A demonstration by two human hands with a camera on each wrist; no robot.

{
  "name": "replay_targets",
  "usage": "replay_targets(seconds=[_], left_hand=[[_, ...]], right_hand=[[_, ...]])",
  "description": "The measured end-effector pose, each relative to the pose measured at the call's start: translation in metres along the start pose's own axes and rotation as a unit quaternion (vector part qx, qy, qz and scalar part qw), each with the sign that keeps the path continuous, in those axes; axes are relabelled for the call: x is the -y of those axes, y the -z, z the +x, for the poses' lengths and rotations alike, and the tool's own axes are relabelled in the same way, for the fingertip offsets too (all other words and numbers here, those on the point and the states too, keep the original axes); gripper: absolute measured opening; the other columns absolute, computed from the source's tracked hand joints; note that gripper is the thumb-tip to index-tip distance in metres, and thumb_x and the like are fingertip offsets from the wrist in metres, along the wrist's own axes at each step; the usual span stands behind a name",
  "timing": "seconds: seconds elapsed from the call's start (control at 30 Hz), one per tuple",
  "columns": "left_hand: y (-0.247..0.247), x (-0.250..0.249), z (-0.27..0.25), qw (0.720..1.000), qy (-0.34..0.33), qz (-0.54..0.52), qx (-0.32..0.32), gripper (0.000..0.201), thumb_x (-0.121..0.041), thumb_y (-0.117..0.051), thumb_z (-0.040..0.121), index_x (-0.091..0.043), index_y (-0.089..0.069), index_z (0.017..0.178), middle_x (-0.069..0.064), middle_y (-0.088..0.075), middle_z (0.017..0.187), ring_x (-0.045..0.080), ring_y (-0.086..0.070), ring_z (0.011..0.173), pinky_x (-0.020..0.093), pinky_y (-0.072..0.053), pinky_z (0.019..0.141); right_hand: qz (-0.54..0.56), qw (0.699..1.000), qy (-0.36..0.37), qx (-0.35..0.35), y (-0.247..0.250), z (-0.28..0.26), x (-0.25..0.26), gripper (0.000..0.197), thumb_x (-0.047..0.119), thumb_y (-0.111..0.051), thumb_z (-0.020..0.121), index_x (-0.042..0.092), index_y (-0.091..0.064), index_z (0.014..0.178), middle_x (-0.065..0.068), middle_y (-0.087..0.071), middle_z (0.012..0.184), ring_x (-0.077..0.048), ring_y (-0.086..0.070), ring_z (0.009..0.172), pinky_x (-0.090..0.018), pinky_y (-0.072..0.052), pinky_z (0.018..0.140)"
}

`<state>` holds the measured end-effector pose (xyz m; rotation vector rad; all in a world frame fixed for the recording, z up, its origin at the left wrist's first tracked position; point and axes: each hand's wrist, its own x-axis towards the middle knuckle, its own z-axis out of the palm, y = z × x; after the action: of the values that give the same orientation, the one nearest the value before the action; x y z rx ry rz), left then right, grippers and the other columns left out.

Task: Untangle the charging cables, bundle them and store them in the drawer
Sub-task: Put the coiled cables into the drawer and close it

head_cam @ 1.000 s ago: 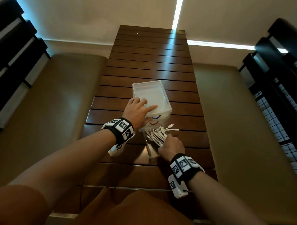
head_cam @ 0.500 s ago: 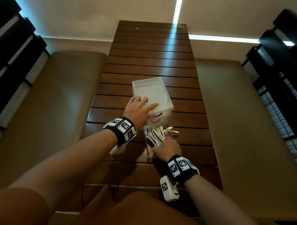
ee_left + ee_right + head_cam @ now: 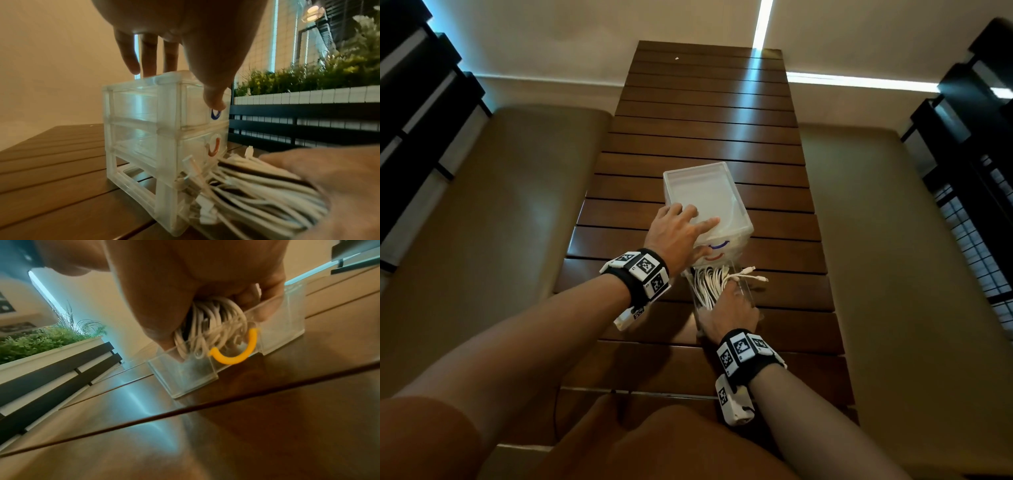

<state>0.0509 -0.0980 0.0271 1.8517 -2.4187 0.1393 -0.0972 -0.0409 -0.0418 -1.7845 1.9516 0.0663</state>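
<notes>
Since the earlier frames the right hand (image 3: 732, 313) is sinking lower with the bundle, its knuckles now down between the walls of the pulled-out drawer (image 3: 186, 376), while the left hand (image 3: 678, 233) is staying where it was on top of the drawer unit (image 3: 714, 192). The right hand is clamping its curled fingers (image 3: 265, 311) and thumb round the coiled white charging cables (image 3: 710, 286), which are sitting just below centre in the head view, partly inside the clear drawer with the yellow handle (image 3: 236, 352). The left hand is lying flat with straight fingers on the lid and the thumb (image 3: 213, 97) pressing the front near the blue handle (image 3: 215, 114), holding nothing. Several connector ends (image 3: 751, 274) are poking out to the right past the drawer's wall, and they are likely to catch on the frame or jam the drawer when it is being pushed shut. The coil is looking springy, so it could fan open once the fingers let go. The unit is looking light on the slatted table (image 3: 705, 102), so a hard shove could slide it away.
</notes>
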Motion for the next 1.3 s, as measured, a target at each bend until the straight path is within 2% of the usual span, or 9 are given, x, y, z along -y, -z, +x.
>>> replay_targets(seconds=[0.1, 0.2, 0.33, 0.43, 0.53, 0.83, 1.07, 1.23, 1.3], left_hand=[[0.001, 0.001, -0.014, 0.979, 0.060, -0.189, -0.050, 0.062, -0.051, -0.068, 0.080, -0.030, -0.049, 0.136, 0.002, -0.049, 0.133, 0.019, -0.043, 0.119, 0.033, -0.035, 0.101], [-0.012, 0.000, -0.042, 0.922, 0.163, -0.318, -0.152, 0.031, -0.028, -0.076, 0.078, -0.015, -0.061, 0.101, -0.003, -0.052, 0.104, 0.008, -0.047, 0.092, 0.015, -0.037, 0.082], [-0.040, -0.013, -0.062, 0.866, 0.284, -0.400, 0.091, 0.005, -0.022, -0.067, 0.088, -0.022, -0.065, 0.092, -0.004, -0.063, 0.095, 0.002, -0.057, 0.078, 0.011, -0.042, 0.059], [-0.057, -0.018, -0.054, 0.852, 0.313, -0.408, 0.100, 0.011, -0.025, -0.066, 0.089, -0.019, -0.071, 0.097, -0.001, -0.070, 0.099, 0.008, -0.063, 0.085, 0.021, -0.051, 0.072], [-0.063, -0.030, -0.045, 0.855, 0.326, -0.397, 0.075, 0.016, -0.027, -0.066, 0.088, -0.015, -0.074, 0.096, 0.003, -0.072, 0.097, 0.016, -0.065, 0.089, 0.028, -0.052, 0.082], [-0.067, -0.037, -0.034, 0.852, 0.384, -0.342, 0.094, 0.017, -0.034, -0.068, 0.079, -0.019, -0.076, 0.083, 0.004, -0.072, 0.082, 0.021, -0.067, 0.078, 0.029, -0.056, 0.070], [-0.058, -0.038, -0.042, 0.883, 0.285, -0.352, 0.120, 0.031, -0.034, -0.061, 0.090, -0.016, -0.071, 0.113, 0.009, -0.057, 0.123, 0.024, -0.056, 0.110, 0.033, -0.046, 0.097], [-0.055, -0.044, -0.046, 0.908, 0.255, -0.300, 0.140, 0.050, -0.042, -0.071, 0.081, -0.018, -0.064, 0.124, 0.007, -0.049, 0.135, 0.021, -0.050, 0.122, 0.029, -0.039, 0.101], [-0.053, -0.045, -0.042, 0.902, 0.284, -0.294, 0.139, 0.054, -0.046, -0.076, 0.075, -0.020, -0.066, 0.121, 0.004, -0.053, 0.131, 0.022, -0.055, 0.114, 0.030, -0.044, 0.095]], right_hand=[[0.007, 1.000, 0.007, -0.005, -0.005, 0.000, -0.003, 0.070, 0.049, -0.066, 0.075, 0.012, -0.039, 0.128, -0.013, -0.054, 0.128, -0.032, -0.052, 0.118, -0.046, -0.044, 0.097], [0.006, 1.000, 0.007, -0.010, -0.006, 0.001, -0.006, 0.071, 0.052, -0.068, 0.075, 0.011, -0.041, 0.126, -0.013, -0.042, 0.130, -0.032, -0.048, 0.116, -0.044, -0.045, 0.095], [0.023, 1.000, 0.012, 0.000, -0.005, 0.002, -0.007, 0.073, 0.053, -0.071, 0.073, 0.010, -0.043, 0.124, -0.010, -0.038, 0.127, -0.029, -0.050, 0.111, -0.041, -0.047, 0.089], [0.026, 0.999, 0.019, 0.010, -0.001, 0.001, -0.008, 0.074, 0.052, -0.071, 0.074, 0.010, -0.041, 0.127, -0.009, -0.041, 0.129, -0.029, -0.049, 0.116, -0.040, -0.044, 0.090], [0.046, 0.998, 0.023, 0.025, 0.002, 0.000, -0.010, 0.080, 0.048, -0.072, 0.075, 0.009, -0.034, 0.134, -0.011, -0.038, 0.134, -0.031, -0.044, 0.124, -0.043, -0.041, 0.098], [0.081, 0.987, 0.062, 0.122, 0.006, -0.001, -0.022, 0.103, 0.049, -0.068, 0.075, 0.010, -0.008, 0.149, -0.013, -0.019, 0.152, -0.032, -0.022, 0.141, -0.049, -0.027, 0.111], [0.095, 0.979, 0.062, 0.169, 0.010, 0.006, -0.014, 0.075, 0.047, -0.036, 0.097, 0.007, -0.002, 0.152, -0.020, -0.008, 0.158, -0.036, -0.017, 0.144, -0.048, -0.021, 0.116], [0.074, 0.972, 0.070, 0.210, 0.010, 0.013, -0.012, 0.086, 0.046, -0.050, 0.091, 0.008, -0.003, 0.152, -0.019, -0.013, 0.157, -0.036, -0.024, 0.142, -0.044, -0.028, 0.112], [0.050, 0.967, 0.071, 0.240, 0.021, 0.022, -0.017, 0.090, 0.048, -0.063, 0.078, 0.011, -0.020, 0.148, -0.016, -0.030, 0.151, -0.032, -0.042, 0.131, -0.037, -0.041, 0.103]])
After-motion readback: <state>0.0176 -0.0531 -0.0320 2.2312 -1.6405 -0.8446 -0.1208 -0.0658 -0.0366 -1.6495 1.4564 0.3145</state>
